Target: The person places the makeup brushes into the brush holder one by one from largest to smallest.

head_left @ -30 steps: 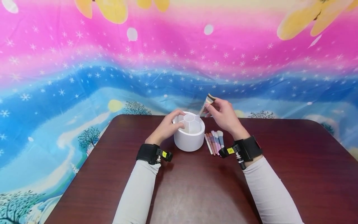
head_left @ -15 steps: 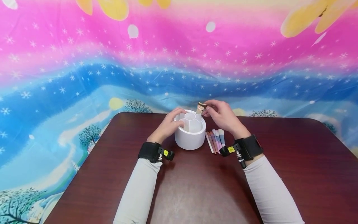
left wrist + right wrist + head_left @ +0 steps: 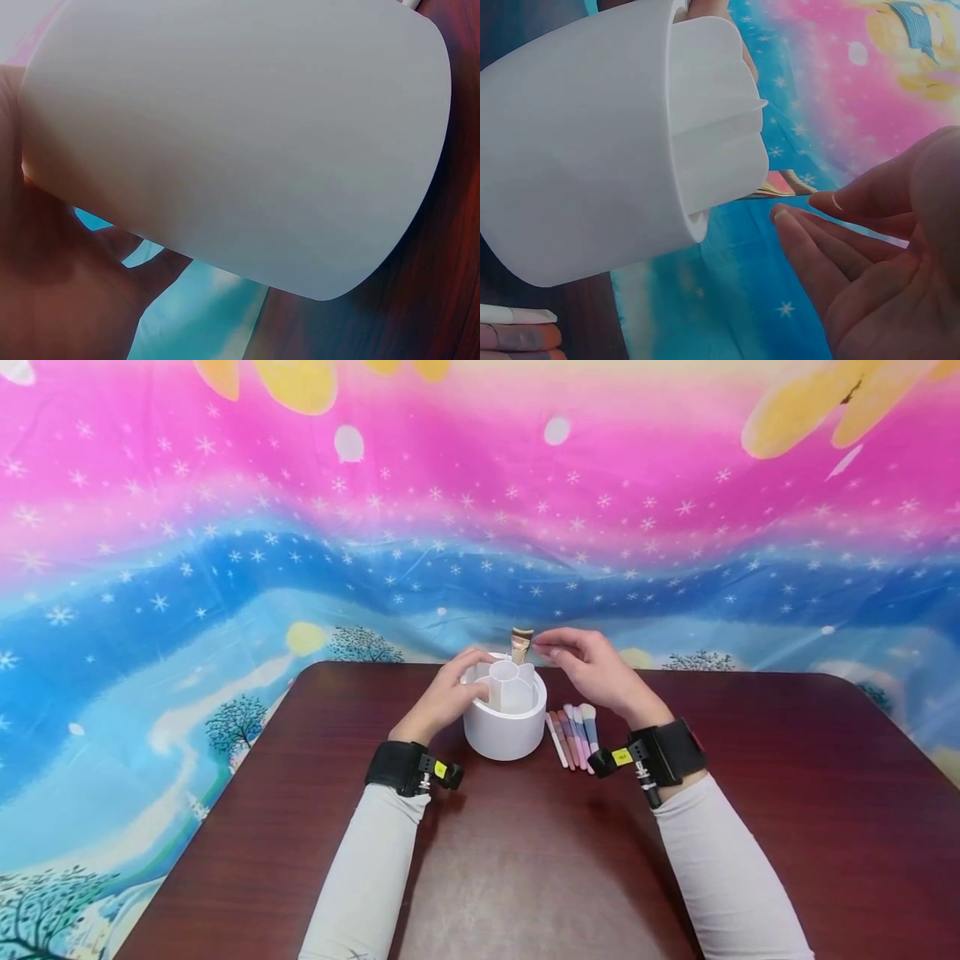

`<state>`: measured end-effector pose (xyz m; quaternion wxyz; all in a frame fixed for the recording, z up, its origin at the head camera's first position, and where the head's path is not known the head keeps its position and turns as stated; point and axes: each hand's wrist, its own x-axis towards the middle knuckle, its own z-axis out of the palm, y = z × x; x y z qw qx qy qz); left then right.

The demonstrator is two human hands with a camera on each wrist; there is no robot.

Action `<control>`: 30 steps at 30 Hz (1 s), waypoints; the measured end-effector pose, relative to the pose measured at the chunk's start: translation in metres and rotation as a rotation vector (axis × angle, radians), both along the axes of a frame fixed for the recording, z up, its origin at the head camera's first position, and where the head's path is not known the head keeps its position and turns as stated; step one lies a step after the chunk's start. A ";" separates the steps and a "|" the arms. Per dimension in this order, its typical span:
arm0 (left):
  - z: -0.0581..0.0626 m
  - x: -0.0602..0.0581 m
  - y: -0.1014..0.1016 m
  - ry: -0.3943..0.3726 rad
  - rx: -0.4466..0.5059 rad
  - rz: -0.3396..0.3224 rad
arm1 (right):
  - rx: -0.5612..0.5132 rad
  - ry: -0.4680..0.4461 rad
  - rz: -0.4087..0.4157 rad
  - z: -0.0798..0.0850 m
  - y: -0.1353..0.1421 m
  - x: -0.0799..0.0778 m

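A white round makeup brush holder (image 3: 504, 737) with inner dividers stands upright on the table. My left hand (image 3: 442, 700) grips its left rim, thumb at the near side and fingers over the far side. A flat-topped makeup brush (image 3: 521, 646) with a gold ferrule and dark bristle tip stands head up in a rear compartment; its handle is hidden by the dividers. Just right of the brush head is my right hand (image 3: 600, 670), its fingers extended. The right wrist view shows a gap between thumb and fingers, with the brush head (image 3: 784, 182) beyond the fingertips.
Several makeup brushes (image 3: 573, 739) with white, brown, pink and blue-grey parts lie side by side on the table, right of the holder. The dark wooden table (image 3: 495, 877) ends at a colourful hanging cloth (image 3: 465, 527).
My right hand has lowered the makeup brush into the holder's rear compartment, moving it left and down, and has let it go. The left hand has kept its grip on the holder.
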<state>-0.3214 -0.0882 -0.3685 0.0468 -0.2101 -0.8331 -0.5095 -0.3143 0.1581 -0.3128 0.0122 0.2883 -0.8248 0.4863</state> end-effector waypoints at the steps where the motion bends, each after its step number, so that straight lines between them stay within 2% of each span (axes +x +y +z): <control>1: 0.000 0.000 0.000 0.003 -0.001 -0.001 | 0.011 0.009 -0.007 0.001 0.001 0.000; 12: -0.001 -0.001 -0.002 0.034 0.012 -0.016 | 0.089 0.087 -0.130 0.011 0.023 0.001; 15: -0.001 -0.001 -0.001 0.030 0.016 -0.026 | 0.193 0.150 -0.178 0.013 0.033 0.002; 18: 0.000 0.000 -0.001 0.032 0.020 -0.037 | 0.345 0.185 -0.211 0.014 0.043 0.002; 20: 0.000 0.000 0.000 0.038 0.022 -0.042 | 0.462 0.158 -0.216 0.012 0.049 0.003; 22: 0.000 0.000 0.000 0.042 0.020 -0.038 | 0.574 0.090 -0.209 0.008 0.054 0.003; 25: 0.000 0.000 0.000 0.048 0.021 -0.027 | 0.716 -0.012 -0.156 -0.002 0.059 0.001; 30: -0.001 0.000 -0.001 0.066 0.026 -0.019 | 0.780 -0.163 -0.067 -0.017 0.058 -0.005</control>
